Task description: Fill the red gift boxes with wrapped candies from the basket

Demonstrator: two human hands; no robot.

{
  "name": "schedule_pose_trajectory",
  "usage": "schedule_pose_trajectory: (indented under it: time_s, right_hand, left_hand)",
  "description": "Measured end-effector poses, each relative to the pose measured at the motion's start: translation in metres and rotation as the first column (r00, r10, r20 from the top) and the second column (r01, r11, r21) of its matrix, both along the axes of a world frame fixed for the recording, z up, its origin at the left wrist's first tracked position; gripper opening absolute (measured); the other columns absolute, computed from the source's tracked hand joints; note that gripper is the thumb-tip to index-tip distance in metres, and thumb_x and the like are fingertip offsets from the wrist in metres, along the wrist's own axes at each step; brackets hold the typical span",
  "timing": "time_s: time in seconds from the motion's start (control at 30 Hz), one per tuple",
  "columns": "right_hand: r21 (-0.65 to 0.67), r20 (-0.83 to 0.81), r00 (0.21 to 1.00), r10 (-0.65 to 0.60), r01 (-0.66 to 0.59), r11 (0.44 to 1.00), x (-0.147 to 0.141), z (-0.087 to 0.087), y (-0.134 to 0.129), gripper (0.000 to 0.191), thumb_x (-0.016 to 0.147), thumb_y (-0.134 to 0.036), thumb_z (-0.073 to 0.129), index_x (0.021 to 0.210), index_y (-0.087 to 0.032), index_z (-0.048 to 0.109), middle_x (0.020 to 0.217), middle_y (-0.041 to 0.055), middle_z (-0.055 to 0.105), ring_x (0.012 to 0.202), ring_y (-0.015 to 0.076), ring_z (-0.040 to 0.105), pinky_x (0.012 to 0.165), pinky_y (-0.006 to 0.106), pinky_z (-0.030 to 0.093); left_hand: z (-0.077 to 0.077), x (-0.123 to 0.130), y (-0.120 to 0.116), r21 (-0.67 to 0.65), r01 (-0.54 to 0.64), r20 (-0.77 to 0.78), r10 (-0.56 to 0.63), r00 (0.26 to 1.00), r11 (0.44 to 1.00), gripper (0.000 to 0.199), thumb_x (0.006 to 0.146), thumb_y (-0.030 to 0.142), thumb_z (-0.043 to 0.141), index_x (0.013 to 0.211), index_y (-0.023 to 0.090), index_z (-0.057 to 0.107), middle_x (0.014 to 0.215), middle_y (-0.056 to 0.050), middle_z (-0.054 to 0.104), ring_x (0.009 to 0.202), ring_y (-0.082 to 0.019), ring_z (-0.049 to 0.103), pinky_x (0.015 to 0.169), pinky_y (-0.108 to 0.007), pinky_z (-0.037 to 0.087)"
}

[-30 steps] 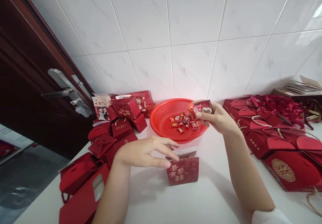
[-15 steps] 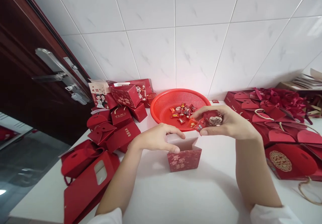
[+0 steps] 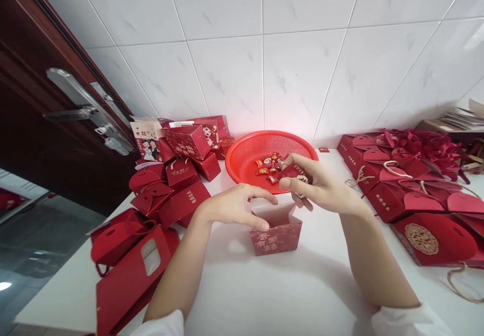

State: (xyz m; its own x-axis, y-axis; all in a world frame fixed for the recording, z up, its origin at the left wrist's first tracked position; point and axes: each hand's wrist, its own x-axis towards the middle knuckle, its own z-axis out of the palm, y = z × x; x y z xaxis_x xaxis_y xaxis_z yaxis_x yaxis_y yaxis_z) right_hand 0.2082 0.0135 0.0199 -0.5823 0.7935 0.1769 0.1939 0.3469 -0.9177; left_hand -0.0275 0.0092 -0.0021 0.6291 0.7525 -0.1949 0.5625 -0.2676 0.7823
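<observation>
An upright dark red paper gift box (image 3: 276,241) with pale printed characters stands on the table, its top open. My left hand (image 3: 236,206) grips it at the left of the opening, thumb at the front rim and fingers toward the back. Just above and behind the box, my right hand (image 3: 317,182) is closed on a dark red candy packet (image 3: 293,172) with a cream label and the letters SWEET. Behind that, a red plastic basket (image 3: 239,152) holds several small wrapped candies (image 3: 267,163). The bottom of the box is mostly hidden.
Red gift boxes (image 3: 189,202) are piled on the left of the white table (image 3: 280,300). More red boxes (image 3: 434,240) with twine handles stand in rows on the right, dark red ribbons (image 3: 427,149) behind them. A tiled wall (image 3: 295,84) backs the table.
My right hand has moved left and turned, bringing the dark red packet closer to the box. The small orange and red candies seen in it before no longer show there. My left hand stays put.
</observation>
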Motion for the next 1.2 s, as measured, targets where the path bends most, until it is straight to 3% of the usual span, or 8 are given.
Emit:
schedule_pose_trajectory:
  time_s: [0.1, 0.3, 0.43, 0.63, 0.8, 0.97, 1.07, 1.2]
  right_hand:
    - [-0.026, 0.001, 0.997, 0.072, -0.072, 0.997, -0.004, -0.002, -0.001, 0.015, 0.092, -0.035, 0.058, 0.091, -0.022, 0.051, 0.066, -0.0030, 0.063, 0.053, 0.0124, 0.058, 0.049, 0.023, 0.044]
    - [0.175, 0.160, 0.960, 0.231, -0.258, 0.950, -0.010, -0.003, -0.007, 0.008, 0.089, -0.023, 0.063, 0.084, -0.020, 0.057, 0.081, 0.0000, 0.066, 0.072, 0.0129, 0.059, 0.064, 0.024, 0.046]
    - [0.297, 0.254, 0.958, 0.129, -0.205, 0.933, -0.005, 0.000, -0.010, 0.005, 0.090, -0.025, 0.063, 0.091, -0.020, 0.063, 0.089, 0.0020, 0.069, 0.079, 0.0152, 0.062, 0.071, 0.027, 0.049]
    - [0.359, 0.331, 0.944, 0.002, -0.128, 0.924, 0.022, 0.010, -0.008, 0.029, 0.092, -0.044, 0.060, 0.108, -0.021, 0.066, 0.104, 0.0071, 0.072, 0.093, 0.0212, 0.067, 0.080, 0.033, 0.053]
    - [0.288, 0.586, 0.806, -0.082, -0.113, 0.951, 0.035, 0.001, 0.001, 0.054, 0.085, -0.054, 0.064, 0.128, -0.022, 0.060, 0.116, 0.0115, 0.070, 0.097, 0.0284, 0.067, 0.080, 0.039, 0.053]
    - [0.236, 0.619, 0.783, -0.062, -0.110, 0.966, 0.033, -0.008, 0.013, 0.039, 0.085, -0.048, 0.063, 0.116, -0.024, 0.062, 0.101, 0.0079, 0.070, 0.087, 0.0257, 0.065, 0.071, 0.035, 0.050]
    - [0.268, 0.547, 0.831, -0.096, -0.065, 0.961, 0.034, -0.006, 0.019, 0.031, 0.087, -0.045, 0.061, 0.109, -0.023, 0.058, 0.097, 0.0066, 0.068, 0.083, 0.0230, 0.064, 0.069, 0.034, 0.048]
    - [0.315, 0.392, 0.910, -0.137, 0.007, 0.949, 0.034, -0.006, 0.026, 0.022, 0.089, -0.042, 0.058, 0.097, -0.023, 0.051, 0.092, 0.0041, 0.065, 0.078, 0.0195, 0.061, 0.064, 0.032, 0.046]
  left_hand:
    - [0.000, 0.000, 0.000, 0.018, 0.030, 0.036, -0.030, 0.999, 0.999, 0.052, 0.070, 0.038, 0.082, 0.119, 0.029, 0.071, 0.123, 0.000, 0.070, 0.114, -0.024, 0.063, 0.091, -0.027, 0.049]
    - [0.003, 0.000, 0.001, 0.029, 0.079, 0.056, -0.081, 0.995, 0.996, 0.046, 0.070, 0.037, 0.082, 0.112, 0.024, 0.072, 0.115, 0.000, 0.073, 0.112, -0.024, 0.063, 0.096, -0.029, 0.046]
    - [0.004, 0.001, 0.000, 0.028, 0.090, 0.056, -0.092, 0.994, 0.996, 0.057, 0.071, 0.034, 0.082, 0.125, 0.030, 0.067, 0.129, 0.001, 0.068, 0.125, -0.025, 0.057, 0.105, -0.031, 0.041]
    - [0.007, -0.002, -0.001, 0.034, 0.082, -0.043, -0.081, 0.996, 0.996, 0.057, 0.074, 0.039, 0.081, 0.128, 0.029, 0.066, 0.135, -0.002, 0.065, 0.128, -0.025, 0.056, 0.106, -0.032, 0.041]
    - [0.005, -0.002, 0.000, 0.157, 0.128, -0.054, -0.121, 0.991, 0.979, 0.052, 0.079, 0.032, 0.075, 0.130, 0.026, 0.064, 0.134, -0.003, 0.066, 0.124, -0.025, 0.059, 0.101, -0.031, 0.046]
    - [-0.003, 0.002, 0.000, 0.298, -0.068, 0.036, 0.061, 0.998, 0.952, 0.058, 0.085, 0.021, 0.061, 0.142, 0.029, 0.053, 0.139, -0.003, 0.062, 0.105, -0.021, 0.068, 0.081, -0.028, 0.055]
    - [-0.006, 0.004, 0.001, 0.336, -0.226, 0.192, 0.168, 0.967, 0.914, 0.059, 0.085, 0.023, 0.062, 0.143, 0.027, 0.052, 0.120, -0.003, 0.072, 0.080, -0.016, 0.070, 0.077, -0.029, 0.058]
    - [-0.008, 0.004, 0.005, 0.388, -0.401, 0.422, 0.226, 0.878, 0.830, 0.049, 0.085, 0.027, 0.065, 0.133, 0.020, 0.061, 0.098, -0.003, 0.076, 0.075, -0.015, 0.070, 0.076, -0.029, 0.059]
